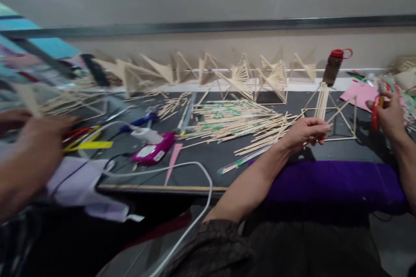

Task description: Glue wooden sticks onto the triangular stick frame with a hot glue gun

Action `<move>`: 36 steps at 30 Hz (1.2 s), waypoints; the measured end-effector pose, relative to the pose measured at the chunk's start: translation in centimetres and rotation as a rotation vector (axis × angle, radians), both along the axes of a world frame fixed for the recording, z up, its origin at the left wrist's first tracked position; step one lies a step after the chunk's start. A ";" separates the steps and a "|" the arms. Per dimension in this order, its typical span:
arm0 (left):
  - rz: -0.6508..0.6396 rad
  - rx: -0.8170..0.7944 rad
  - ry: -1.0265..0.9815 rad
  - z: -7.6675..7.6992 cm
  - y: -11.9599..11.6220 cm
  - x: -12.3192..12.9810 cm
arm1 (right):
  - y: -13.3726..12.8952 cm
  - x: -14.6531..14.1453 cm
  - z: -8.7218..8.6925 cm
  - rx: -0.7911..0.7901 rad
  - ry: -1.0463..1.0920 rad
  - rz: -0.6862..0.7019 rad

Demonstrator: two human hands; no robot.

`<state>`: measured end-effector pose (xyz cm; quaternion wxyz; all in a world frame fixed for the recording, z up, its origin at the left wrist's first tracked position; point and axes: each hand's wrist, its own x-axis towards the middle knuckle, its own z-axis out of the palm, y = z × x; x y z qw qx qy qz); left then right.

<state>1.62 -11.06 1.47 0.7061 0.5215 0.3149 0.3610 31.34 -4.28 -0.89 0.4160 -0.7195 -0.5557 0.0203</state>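
My left hand (308,132) is closed, thumb and fingertips pinched together beside a frame of thin wooden sticks (341,139). What lies between the fingertips is too small to make out. The frame stands on the dark table, with a row of sticks slanting up at its back. At the far right, my right hand (391,114) is wrapped around red-handled scissors (375,114), whose blades are hidden. Loose wooden sticks (227,121), several in green-printed wrappers, are spread left of my left hand. A rolled purple cloth (331,181) lies along the front edge, below both hands.
Finished stick models (273,80) line the wall. A red-capped bottle (334,67) stands behind the frame, near pink paper (360,91). A magenta power strip (154,149) trails a white cable (195,164) over the edge. Another person's blurred hands (39,147) are at left.
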 end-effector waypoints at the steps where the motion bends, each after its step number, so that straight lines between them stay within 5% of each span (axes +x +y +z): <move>1: -0.015 0.009 -0.005 -0.1 0.1 0.0 | -0.3 -0.5 0.4 -0.076 -0.027 -0.061; 4: -0.041 0.013 0.018 -0.3 0.0 0.2 | -0.8 -0.9 0.8 -0.297 -0.187 -0.147; 9: -0.035 0.008 0.054 -0.4 -0.4 0.4 | -0.4 0.0 -0.4 -0.468 -0.410 -0.090; 21: -0.100 0.038 0.017 -1.0 -0.2 0.6 | -1.2 -0.3 0.2 -0.561 -0.595 0.012; 25: -0.100 0.044 0.021 -0.9 -0.4 0.6 | -1.9 -0.3 1.3 -0.418 -0.489 -0.052; 28: -0.102 0.043 0.033 -0.8 -0.4 0.6 | -2.4 -0.8 2.3 -0.144 -0.284 -0.066; 31: -0.110 0.050 0.027 -0.8 -0.5 0.7 | -3.3 -2.3 3.5 0.110 -0.171 0.004; 36: -0.145 0.063 0.006 -1.1 -0.5 1.0 | -5.8 -7.5 7.7 0.347 -0.310 0.203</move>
